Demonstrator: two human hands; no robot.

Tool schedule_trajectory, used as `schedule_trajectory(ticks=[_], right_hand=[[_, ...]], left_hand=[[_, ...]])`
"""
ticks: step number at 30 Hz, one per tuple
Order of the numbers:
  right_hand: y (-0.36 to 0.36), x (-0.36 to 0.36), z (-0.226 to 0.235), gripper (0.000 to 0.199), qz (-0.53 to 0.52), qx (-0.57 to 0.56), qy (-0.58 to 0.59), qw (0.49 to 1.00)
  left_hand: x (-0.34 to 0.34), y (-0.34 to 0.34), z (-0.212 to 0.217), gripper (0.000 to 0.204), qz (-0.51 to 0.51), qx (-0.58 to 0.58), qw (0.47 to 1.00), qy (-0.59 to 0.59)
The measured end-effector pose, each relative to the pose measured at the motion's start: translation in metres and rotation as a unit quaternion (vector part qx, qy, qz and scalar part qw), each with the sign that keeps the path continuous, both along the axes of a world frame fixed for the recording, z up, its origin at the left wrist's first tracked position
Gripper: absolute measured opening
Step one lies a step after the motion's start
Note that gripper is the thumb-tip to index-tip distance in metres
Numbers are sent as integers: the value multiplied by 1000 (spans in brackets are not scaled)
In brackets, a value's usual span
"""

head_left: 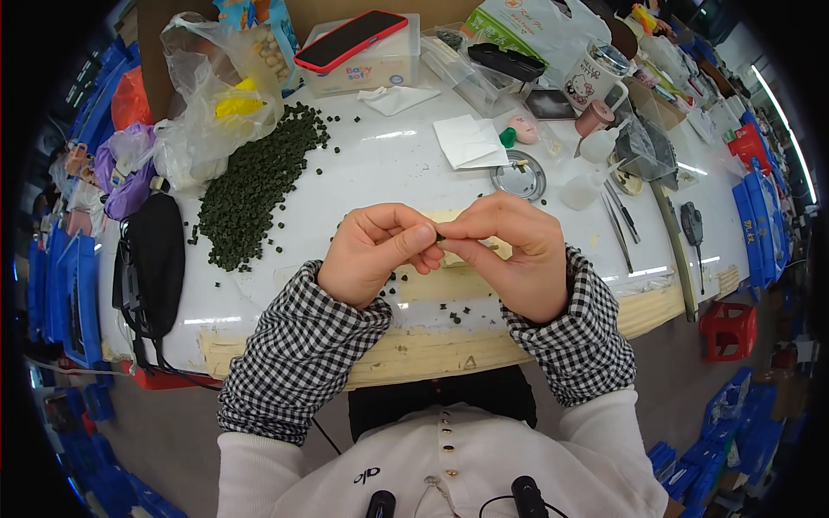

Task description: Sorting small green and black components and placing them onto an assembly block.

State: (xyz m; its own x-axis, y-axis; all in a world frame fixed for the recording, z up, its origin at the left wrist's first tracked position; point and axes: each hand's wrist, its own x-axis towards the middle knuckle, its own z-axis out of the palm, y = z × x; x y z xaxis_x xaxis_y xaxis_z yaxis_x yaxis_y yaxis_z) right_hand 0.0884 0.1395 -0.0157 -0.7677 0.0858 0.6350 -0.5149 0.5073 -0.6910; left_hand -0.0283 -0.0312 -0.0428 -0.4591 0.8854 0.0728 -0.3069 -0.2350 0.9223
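Dark green pellet (439, 235) was pinched btwn fingertips of left hand (380, 250) & right hand (509, 250), both closed on it, above white bench (380, 164). Best keep grip light, over bench; loose pile (255, 186) sat well left.

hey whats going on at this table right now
A person in checkered sleeves holds both hands together over a white table. The left hand and right hand pinch one small dark piece between their fingertips. A big pile of similar dark green pieces lies to the left, with a few loose ones scattered under the hands. A small round metal dish sits beyond the hands.
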Motion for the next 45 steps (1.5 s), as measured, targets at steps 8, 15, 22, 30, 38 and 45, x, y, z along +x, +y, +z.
schedule_trajectory(ticks=[8, 15, 22, 30, 38, 45], right_hand=[[-4, 0, -2, 19, -14, -12, 6, 1000], [-5, 1, -1, 21, -16, -20, 17, 1000], [-12, 0, -2, 25, -5, -68, 1, 998], [-8, -4, -8, 26, 6, -30, 22, 999], [-9, -3, -9, 26, 13, -61, 7, 998], [-8, -3, -10, 26, 18, -52, 8, 998]], left_hand=[[1, 1, -3, 11, 42, 38, 998, 41], [4, 2, -2, 13, 53, 85, 993, 62], [3, 2, -2, 16, 120, 103, 983, 91], [10, 1, 7, 17, 221, 66, 936, 267], [11, 0, 8, 21, 237, 54, 913, 329], [10, -1, 6, 20, 235, 53, 916, 322]])
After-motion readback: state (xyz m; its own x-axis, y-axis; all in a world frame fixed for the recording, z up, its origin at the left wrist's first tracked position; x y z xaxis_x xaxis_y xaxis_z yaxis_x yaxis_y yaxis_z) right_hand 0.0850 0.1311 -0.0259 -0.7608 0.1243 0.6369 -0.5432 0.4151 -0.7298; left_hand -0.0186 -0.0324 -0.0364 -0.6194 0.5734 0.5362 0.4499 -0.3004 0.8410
